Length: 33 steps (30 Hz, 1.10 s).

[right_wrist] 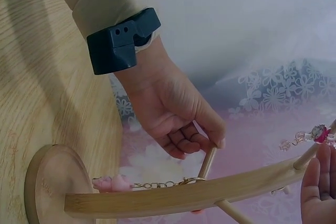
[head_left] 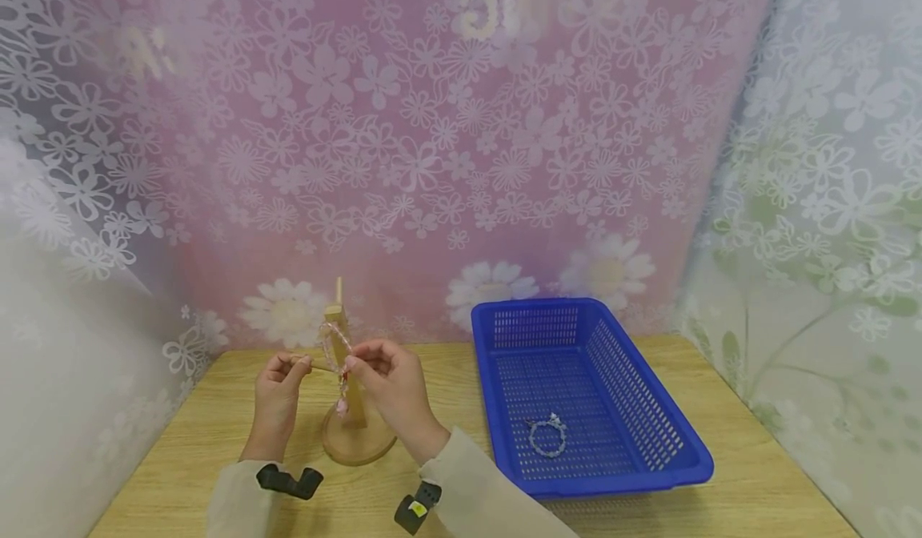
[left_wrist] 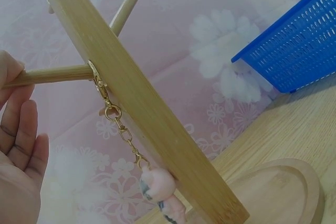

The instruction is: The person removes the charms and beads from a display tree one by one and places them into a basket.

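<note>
A wooden stand (head_left: 354,414) with a round base (head_left: 358,444) and thin pegs rises from the table between my hands. My left hand (head_left: 279,378) pinches the tip of its left peg (right_wrist: 207,162). From that peg hangs a gold chain (left_wrist: 118,124) ending in a pink charm (left_wrist: 160,192). A pink beaded bracelet (head_left: 333,344) loops by the post, pinched by my right hand (head_left: 382,374) just to its right. Clear and pink beads (right_wrist: 315,134) show above my right fingers (right_wrist: 317,192) in the right wrist view.
A blue plastic basket (head_left: 648,410) sits on the wooden table (head_left: 756,474) to the right, with one pale beaded bracelet (head_left: 547,435) in it. Flowered curtains close in the back and both sides. A dark wrist camera (right_wrist: 123,40) is strapped on my left arm.
</note>
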Each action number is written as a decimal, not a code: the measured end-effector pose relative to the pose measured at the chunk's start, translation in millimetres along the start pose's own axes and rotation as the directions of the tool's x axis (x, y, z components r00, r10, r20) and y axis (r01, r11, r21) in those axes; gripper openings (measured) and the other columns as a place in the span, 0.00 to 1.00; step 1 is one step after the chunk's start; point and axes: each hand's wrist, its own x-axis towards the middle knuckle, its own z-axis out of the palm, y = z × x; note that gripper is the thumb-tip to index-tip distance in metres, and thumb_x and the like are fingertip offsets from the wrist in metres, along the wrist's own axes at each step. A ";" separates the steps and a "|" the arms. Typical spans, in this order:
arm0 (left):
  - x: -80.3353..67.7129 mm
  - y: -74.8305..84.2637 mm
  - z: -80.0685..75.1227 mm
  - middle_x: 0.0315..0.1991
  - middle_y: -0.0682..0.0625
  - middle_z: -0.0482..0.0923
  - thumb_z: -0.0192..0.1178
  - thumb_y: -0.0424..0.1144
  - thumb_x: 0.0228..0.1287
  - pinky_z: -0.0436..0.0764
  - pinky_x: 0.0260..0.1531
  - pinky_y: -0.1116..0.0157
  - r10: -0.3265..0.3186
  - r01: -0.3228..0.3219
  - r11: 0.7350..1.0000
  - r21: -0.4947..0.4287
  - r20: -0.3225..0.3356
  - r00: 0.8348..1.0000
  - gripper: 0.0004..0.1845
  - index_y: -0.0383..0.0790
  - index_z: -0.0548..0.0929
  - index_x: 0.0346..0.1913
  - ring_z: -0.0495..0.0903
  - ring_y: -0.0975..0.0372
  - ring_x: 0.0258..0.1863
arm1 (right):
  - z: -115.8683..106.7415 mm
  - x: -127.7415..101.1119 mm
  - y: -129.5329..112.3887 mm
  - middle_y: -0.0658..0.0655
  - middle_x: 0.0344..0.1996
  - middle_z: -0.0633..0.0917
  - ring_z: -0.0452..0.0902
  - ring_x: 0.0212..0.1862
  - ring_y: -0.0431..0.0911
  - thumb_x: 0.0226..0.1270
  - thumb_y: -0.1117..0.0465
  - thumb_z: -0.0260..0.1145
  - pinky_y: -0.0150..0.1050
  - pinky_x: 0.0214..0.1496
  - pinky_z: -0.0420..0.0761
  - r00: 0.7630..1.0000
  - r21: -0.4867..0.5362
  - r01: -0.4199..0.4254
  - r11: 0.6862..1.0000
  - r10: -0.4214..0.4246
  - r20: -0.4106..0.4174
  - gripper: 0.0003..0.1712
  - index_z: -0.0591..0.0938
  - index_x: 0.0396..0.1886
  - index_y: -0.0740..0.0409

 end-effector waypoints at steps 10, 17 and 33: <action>-1.7 2.3 2.0 0.22 0.55 0.76 0.54 0.20 0.62 0.75 0.40 0.73 0.004 -0.003 0.999 -0.034 0.025 1.000 0.14 0.41 0.75 0.25 0.76 0.67 0.26 | 0.2 -1.0 -8.9 0.68 0.36 0.82 0.80 0.37 0.51 0.64 0.69 0.63 0.28 0.40 0.78 1.000 0.009 0.021 1.000 -0.021 -0.001 0.08 0.80 0.38 0.72; -2.4 2.8 1.2 0.23 0.56 0.77 0.55 0.20 0.62 0.75 0.39 0.73 0.010 -0.010 1.000 -0.023 0.031 0.999 0.14 0.42 0.76 0.25 0.76 0.67 0.27 | 0.3 -0.6 -1.5 0.67 0.37 0.81 0.77 0.34 0.36 0.64 0.69 0.63 0.29 0.40 0.78 0.999 0.040 0.031 0.999 -0.032 0.020 0.08 0.80 0.39 0.71; -2.3 2.1 1.7 0.23 0.56 0.77 0.52 0.18 0.62 0.75 0.38 0.73 0.013 -0.011 0.998 -0.054 0.028 1.000 0.16 0.42 0.76 0.25 0.76 0.66 0.26 | -2.0 1.2 14.8 0.60 0.37 0.82 0.80 0.37 0.49 0.64 0.62 0.66 0.32 0.40 0.79 0.999 0.052 0.038 0.998 -0.039 0.027 0.10 0.81 0.40 0.64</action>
